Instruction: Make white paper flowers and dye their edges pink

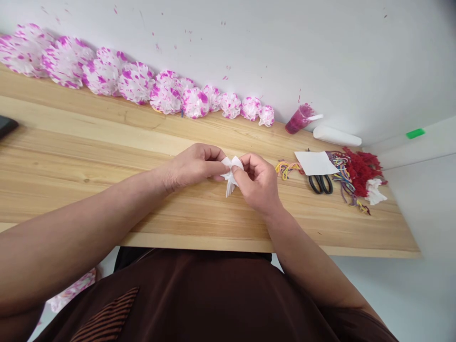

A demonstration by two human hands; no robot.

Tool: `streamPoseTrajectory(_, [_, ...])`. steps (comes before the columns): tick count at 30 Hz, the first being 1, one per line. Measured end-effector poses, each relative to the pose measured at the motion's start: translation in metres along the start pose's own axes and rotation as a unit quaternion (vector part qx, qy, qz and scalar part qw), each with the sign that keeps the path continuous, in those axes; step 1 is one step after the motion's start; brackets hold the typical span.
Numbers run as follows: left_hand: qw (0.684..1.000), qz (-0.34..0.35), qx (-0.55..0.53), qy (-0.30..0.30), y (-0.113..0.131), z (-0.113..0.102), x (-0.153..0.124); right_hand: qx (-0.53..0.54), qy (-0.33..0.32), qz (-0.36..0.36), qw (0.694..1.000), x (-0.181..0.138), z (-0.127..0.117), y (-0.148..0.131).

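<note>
A small piece of white tissue paper (231, 183), pleated at its lower end and fanned out at the top, is held between both hands just above the wooden table (199, 223). My left hand (199, 164) pinches its left side between thumb and fingers. From the other side, my right hand (258, 180) grips it with the thumb pressed on the front. The fingertips behind the paper are partly hidden.
White-and-purple paper pompoms (166, 92) line the wall. Right of my hands lie a purple-stained cup (298, 118), a white roll (337, 136), a white card (316, 163), black-handled scissors (320, 184), coloured cords (287, 168) and red yarn (359, 168). A dark object (7, 126) rests far left.
</note>
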State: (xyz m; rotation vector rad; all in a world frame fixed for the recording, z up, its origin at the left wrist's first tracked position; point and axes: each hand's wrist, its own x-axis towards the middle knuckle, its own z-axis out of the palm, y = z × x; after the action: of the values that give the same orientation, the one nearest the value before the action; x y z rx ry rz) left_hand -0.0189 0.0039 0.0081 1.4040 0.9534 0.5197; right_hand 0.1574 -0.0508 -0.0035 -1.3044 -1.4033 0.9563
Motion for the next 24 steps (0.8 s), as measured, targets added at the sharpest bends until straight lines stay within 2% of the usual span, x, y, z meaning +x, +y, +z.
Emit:
streamPoseTrajectory(5, [1.0, 0.021, 0.013, 0.007, 0.0009, 0.0013, -0.0002, 0.014, 0.002, 0.007, 1.0, 0.001, -0.0002, 0.0004])
streamPoseTrajectory(12, [0.991, 0.07, 0.095, 0.066, 0.0, 0.0052, -0.0017, -0.015, 0.007, -0.018, 1.0, 0.0007, -0.0006, 0.0014])
streamPoseTrajectory(24, [0.999, 0.021, -0.031, 0.026, 0.0041, 0.005, -0.0023, -0.041, 0.011, -0.02, 0.999, -0.0006, -0.001, 0.0005])
